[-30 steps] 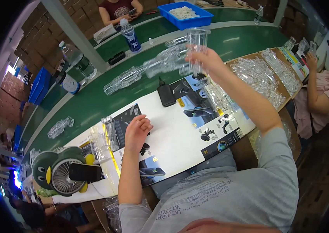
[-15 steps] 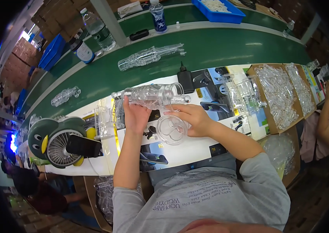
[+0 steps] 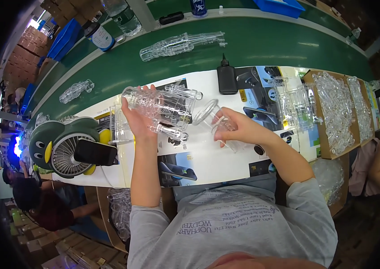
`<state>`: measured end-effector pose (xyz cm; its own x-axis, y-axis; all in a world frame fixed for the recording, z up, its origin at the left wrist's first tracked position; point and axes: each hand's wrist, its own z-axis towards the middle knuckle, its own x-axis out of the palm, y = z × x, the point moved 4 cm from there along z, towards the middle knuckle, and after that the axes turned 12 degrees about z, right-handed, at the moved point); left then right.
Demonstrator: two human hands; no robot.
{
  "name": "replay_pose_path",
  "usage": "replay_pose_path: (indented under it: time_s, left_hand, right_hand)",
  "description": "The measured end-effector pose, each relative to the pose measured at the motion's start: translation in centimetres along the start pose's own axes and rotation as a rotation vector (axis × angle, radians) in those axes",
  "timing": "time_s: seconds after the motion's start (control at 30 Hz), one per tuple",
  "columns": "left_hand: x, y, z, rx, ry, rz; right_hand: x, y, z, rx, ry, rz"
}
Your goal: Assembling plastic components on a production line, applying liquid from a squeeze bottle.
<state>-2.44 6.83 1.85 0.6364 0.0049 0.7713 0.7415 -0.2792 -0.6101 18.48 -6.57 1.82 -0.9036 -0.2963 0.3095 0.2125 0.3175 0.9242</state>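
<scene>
My left hand (image 3: pixel 140 122) is closed around a clear plastic assembly (image 3: pixel 172 106), a wide cylinder with narrow tubes along its sides. Its body lies tilted across my palm, open end toward the right. A short gap away, my right hand (image 3: pixel 239 127) grips a clear flanged cup (image 3: pixel 207 115) between thumb and fingers, its round rim facing up and left. Beyond my hands stands a black pointed-tip bottle (image 3: pixel 227 80). More clear parts (image 3: pixel 295 104) stand on the table to the right of my right hand.
A penguin-shaped fan (image 3: pixel 66 152) with a phone (image 3: pixel 95 152) against it stands at left. A cardboard box (image 3: pixel 326 150) of clear pieces sits at right. Clear assemblies (image 3: pixel 181 45) lie on the green surface (image 3: pixel 261 45). Other people sit on both sides.
My hands have moved apart; the right one has drawn the flanged cup away from the assembly and turned it. The left has tilted the assembly. The view has shifted slightly.
</scene>
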Motion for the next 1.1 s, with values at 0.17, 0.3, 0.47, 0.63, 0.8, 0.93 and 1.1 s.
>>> replay_pose_path:
  time_s: [0.17,0.3,0.47,0.63,0.8,0.93,1.1]
  left_hand:
    - [0.3,0.0,-0.3,0.02,0.056,0.009]
    - [1.1,0.2,-0.6,-0.003,0.142,-0.037]
    - [0.9,0.4,-0.6,-0.005,0.167,-0.055]
    - [0.9,0.5,-0.7,0.003,0.129,-0.012]
    - [0.6,0.8,-0.6,0.012,0.121,0.012]
    - [0.2,1.3,-0.4,0.055,0.148,0.036]
    - [0.0,1.7,-0.4,0.082,0.163,0.045]
  right_hand:
    - [0.6,-1.0,0.8,0.139,0.089,0.029]
    - [0.8,-1.7,0.8,0.228,0.106,0.014]
    - [1.2,-1.8,0.8,0.229,0.136,0.094]
    - [1.5,-1.7,0.9,0.206,0.153,0.119]
    - [1.6,-1.5,1.0,0.193,0.128,0.126]
    - [1.6,-1.7,1.0,0.157,0.119,0.151]
    - [1.7,-1.7,1.0,0.12,0.065,0.147]
